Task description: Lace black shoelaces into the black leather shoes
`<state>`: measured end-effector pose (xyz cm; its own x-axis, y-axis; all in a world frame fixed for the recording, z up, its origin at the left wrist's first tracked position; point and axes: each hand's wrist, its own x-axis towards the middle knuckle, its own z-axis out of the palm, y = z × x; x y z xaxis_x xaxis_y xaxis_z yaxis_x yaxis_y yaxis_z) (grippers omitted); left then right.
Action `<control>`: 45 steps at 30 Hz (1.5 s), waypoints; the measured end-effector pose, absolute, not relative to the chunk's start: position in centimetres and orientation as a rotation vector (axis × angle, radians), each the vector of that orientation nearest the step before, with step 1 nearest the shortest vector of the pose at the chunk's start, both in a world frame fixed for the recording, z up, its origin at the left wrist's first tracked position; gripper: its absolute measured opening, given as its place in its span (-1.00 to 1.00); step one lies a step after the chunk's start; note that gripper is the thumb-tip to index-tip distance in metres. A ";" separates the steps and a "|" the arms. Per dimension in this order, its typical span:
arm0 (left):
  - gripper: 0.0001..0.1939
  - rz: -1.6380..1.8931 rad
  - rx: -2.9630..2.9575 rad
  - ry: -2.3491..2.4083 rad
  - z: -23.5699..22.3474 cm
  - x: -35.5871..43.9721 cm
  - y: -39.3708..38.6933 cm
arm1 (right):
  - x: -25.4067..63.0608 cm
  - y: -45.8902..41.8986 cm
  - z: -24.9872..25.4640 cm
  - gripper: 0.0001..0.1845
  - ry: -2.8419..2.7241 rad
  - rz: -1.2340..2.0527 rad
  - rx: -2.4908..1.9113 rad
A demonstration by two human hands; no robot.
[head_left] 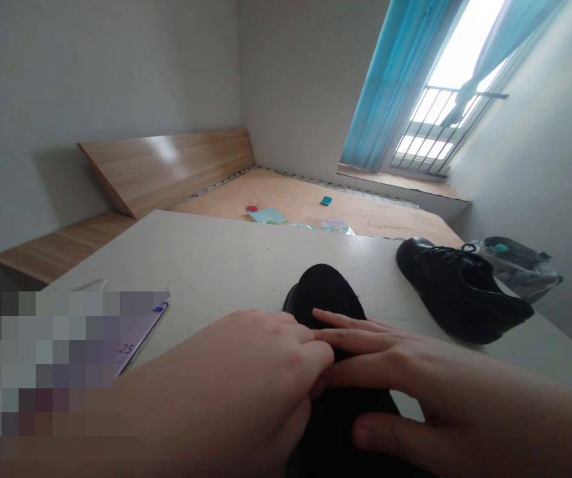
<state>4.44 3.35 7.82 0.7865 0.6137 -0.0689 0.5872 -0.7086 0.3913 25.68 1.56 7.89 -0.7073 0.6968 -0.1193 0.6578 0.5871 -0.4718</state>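
A black shoe (328, 292) lies on the white table in front of me, toe pointing away, with a smooth dark face up. Whether that face is the sole or an insole I cannot tell. My left hand (266, 358) is closed, its knuckles up and its curled fingers pressed onto the shoe's left side; the fingertips are hidden. Across the shoe from the right reaches my right hand (390, 362), fingers stretched out and spread, their tips by the left knuckles. Its thumb rests lower on the black surface. A second black lace-up shoe (455, 285) stands at the table's right edge.
The white table (216, 252) fills the foreground. At left lies a phone-like screen (134, 338), partly blurred out. Beyond is a wooden bed base (296, 192) with small packets (269, 216) and a headboard (176, 166). A clear plastic bag (529, 279) sits past the second shoe.
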 end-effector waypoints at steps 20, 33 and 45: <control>-0.81 0.131 2.598 0.791 6.5 5.0 3.2 | 30.5 8.3 6.4 -0.63 -1.988 1.047 -1.463; -0.71 0.189 2.772 0.804 5.0 4.3 2.2 | 29.3 6.7 2.1 -0.10 -2.849 0.630 -1.593; -0.81 0.119 2.864 0.659 5.3 4.0 2.2 | 29.4 7.8 3.1 -0.74 -2.635 1.127 -1.351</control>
<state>4.00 2.17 5.32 0.8974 0.4399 0.0336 0.4238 -0.8806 0.2120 29.43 7.84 3.12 -0.6359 0.6997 -0.3258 0.7188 0.3832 -0.5801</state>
